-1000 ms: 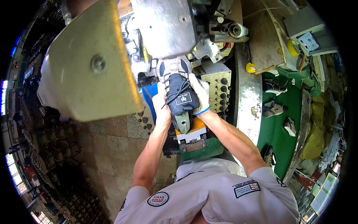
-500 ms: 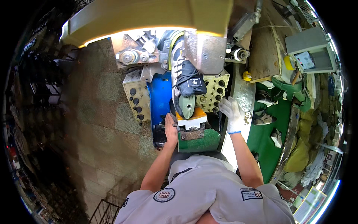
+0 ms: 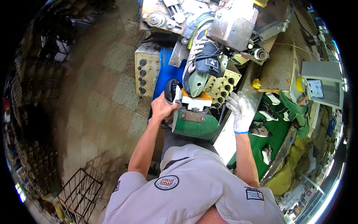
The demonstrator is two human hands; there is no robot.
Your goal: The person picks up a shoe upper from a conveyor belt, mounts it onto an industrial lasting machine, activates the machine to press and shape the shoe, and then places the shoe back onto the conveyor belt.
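My bare left hand (image 3: 162, 106) grips a dark shoe (image 3: 171, 89) with a white edge, at the left side of the machine's front support; its lower part is hidden by the hand. A dark blue and grey sneaker (image 3: 205, 59) on a green shoe last (image 3: 197, 84) sits clamped in the machine, heel end toward me. Below the last is a white and orange support block (image 3: 197, 102) above a green curved guard (image 3: 195, 125). In a white glove, my right hand (image 3: 240, 112) hovers right of the guard, fingers extended, holding nothing.
Control boxes with black knobs flank the machine, a left box (image 3: 146, 71) and a right box (image 3: 223, 86). Several shoes lie on a green conveyor belt (image 3: 278, 138) at the right. A grey open cabinet (image 3: 322, 84) stands beyond it. At lower left is a wire rack (image 3: 79, 196).
My left hand has come up from beside the support and now holds a dark shoe. The view has shifted, and the yellow lamp cover has left the top. My right hand remains raised.
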